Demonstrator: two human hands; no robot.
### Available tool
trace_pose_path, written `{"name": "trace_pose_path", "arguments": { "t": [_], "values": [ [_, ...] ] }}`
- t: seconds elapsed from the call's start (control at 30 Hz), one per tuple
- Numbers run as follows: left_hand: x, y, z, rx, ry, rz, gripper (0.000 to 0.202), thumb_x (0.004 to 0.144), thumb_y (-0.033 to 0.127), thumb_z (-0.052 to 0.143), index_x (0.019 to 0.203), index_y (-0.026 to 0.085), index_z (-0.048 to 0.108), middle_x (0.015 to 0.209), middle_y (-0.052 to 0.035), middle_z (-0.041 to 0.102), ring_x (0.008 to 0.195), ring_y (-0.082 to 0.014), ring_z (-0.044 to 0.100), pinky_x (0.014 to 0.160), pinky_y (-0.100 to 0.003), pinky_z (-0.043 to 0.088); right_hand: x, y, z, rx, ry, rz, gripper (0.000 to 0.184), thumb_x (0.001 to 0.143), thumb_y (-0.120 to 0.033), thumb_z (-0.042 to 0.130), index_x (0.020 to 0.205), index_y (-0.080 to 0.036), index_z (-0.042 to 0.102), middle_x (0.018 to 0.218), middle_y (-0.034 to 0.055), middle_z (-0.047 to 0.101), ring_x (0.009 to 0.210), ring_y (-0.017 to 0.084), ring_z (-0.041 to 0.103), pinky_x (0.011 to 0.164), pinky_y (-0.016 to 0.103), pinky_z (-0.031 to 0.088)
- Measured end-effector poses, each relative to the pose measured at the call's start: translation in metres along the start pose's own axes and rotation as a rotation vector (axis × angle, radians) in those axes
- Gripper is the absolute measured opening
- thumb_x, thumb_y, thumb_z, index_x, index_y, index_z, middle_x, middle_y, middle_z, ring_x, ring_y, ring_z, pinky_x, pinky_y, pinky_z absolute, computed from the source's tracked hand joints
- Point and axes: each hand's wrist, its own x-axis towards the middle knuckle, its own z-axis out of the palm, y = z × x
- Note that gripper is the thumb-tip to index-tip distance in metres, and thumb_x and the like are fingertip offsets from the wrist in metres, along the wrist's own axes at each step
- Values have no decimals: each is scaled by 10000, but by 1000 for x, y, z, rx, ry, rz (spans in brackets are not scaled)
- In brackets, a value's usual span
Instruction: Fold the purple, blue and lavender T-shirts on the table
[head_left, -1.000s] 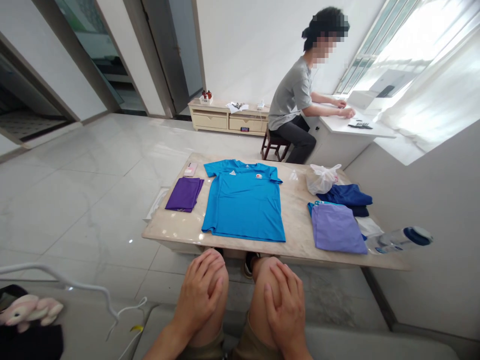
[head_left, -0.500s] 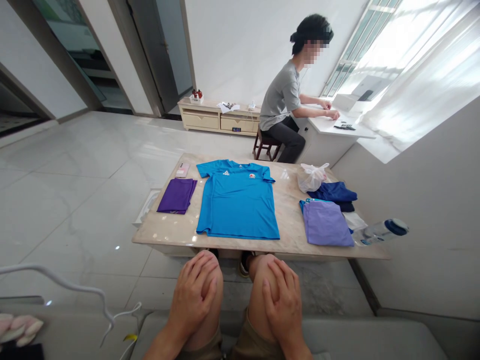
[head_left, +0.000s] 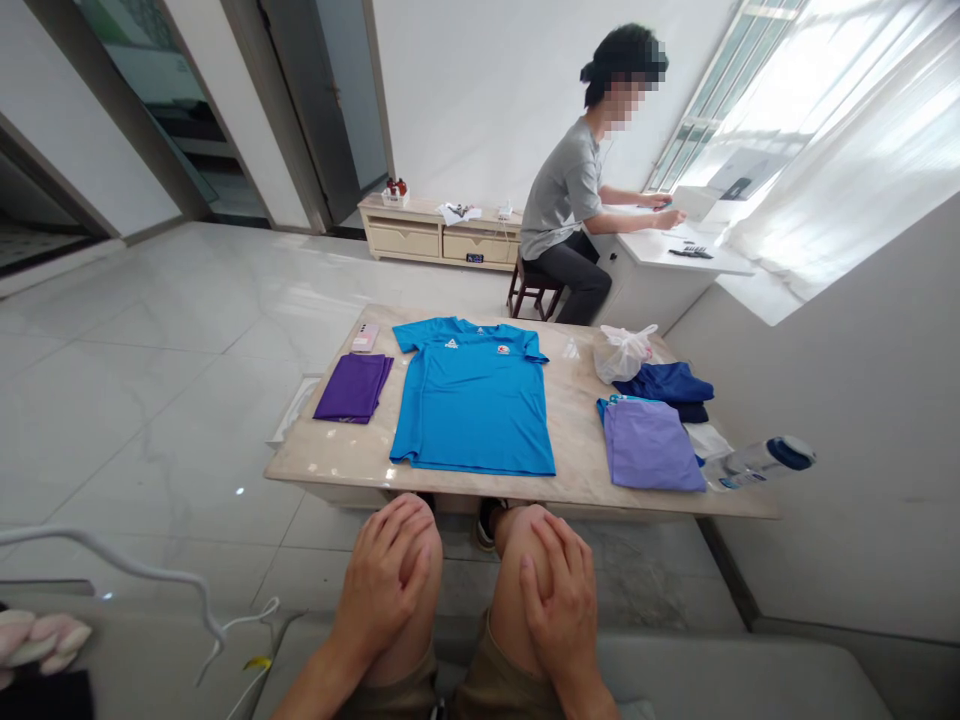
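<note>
My left hand [head_left: 381, 583] lies flat on my left knee and my right hand [head_left: 561, 600] lies flat on my right knee, fingers stretched, holding nothing. In front of my knees stands a low marble table [head_left: 352, 455]. A bright blue T-shirt [head_left: 472, 395] is spread flat on its middle, front side up. To its left lies a folded purple garment [head_left: 354, 387]. On the right is a folded lilac garment [head_left: 649, 445] over a blue one, with a folded dark blue garment [head_left: 670, 384] behind it.
A pink phone [head_left: 366, 338], a white plastic bag [head_left: 621, 354] and a lying water bottle [head_left: 757, 461] are also on the table. A person in a grey shirt [head_left: 570, 195] sits at a white desk beyond. A white hanger [head_left: 142, 580] lies at my left.
The view shifted slightly between frames; my hands stay resting on my knees. The seated person's hands moved at the desk.
</note>
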Motion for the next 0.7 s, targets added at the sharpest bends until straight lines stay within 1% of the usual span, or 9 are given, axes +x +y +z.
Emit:
{"name": "trace_pose_path", "arguments": {
  "t": [0.27, 0.7],
  "values": [
    [2, 5, 1, -4, -14, -16, 344, 1047, 251, 566, 1342, 289, 739, 1433, -52, 734, 1372, -292, 630, 1145, -492, 542, -1, 1, 0, 10, -7, 4, 401, 1114, -346, 515, 1485, -235, 620, 1525, 133, 619, 1354, 335, 563, 1109, 556, 491],
    [-7, -5, 0, -30, -1, -24, 358, 1040, 242, 576, 1364, 288, 720, 1456, -55, 716, 1396, -290, 612, 1159, -492, 535, -1, -1, 5, -7, 9, 11, 395, 1104, -361, 536, 1462, -233, 644, 1513, 136, 632, 1340, 336, 573, 1103, 553, 498]
  ]
}}
